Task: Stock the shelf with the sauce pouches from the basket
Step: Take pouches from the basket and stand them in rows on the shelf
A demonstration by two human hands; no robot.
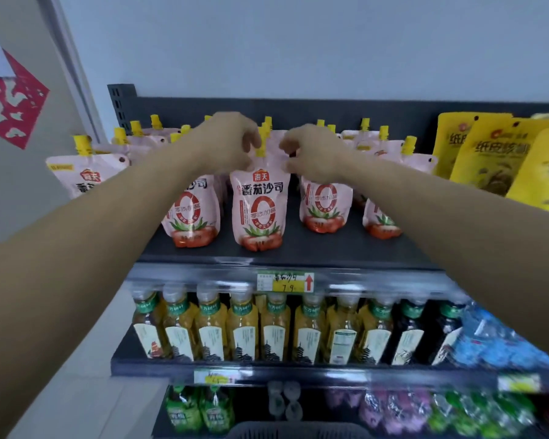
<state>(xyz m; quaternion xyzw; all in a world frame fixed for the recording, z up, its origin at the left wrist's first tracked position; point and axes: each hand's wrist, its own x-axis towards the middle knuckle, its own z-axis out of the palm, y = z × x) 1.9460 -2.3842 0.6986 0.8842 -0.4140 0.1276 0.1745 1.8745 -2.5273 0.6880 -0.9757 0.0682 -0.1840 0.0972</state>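
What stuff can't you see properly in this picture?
All in the head view:
- Basket: cut off by the bottom edge, contents unseen.
- Middle sauce pouch: both hands, left hand and right hand, cover its top corners.
- Price tag: writing too blurry.
- Bottom shelf packets: blurred.

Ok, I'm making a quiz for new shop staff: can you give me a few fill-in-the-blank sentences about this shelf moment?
1. Both hands, left and right, hold the front tomato sauce pouch near its ____ spout.
2. The pouch stands on the ____ shelf of those in view.
3. The shelf directly below carries a row of ____.
4. To the right of the pouches stand ____ snack bags.

Missing words: yellow; top; bottles; yellow
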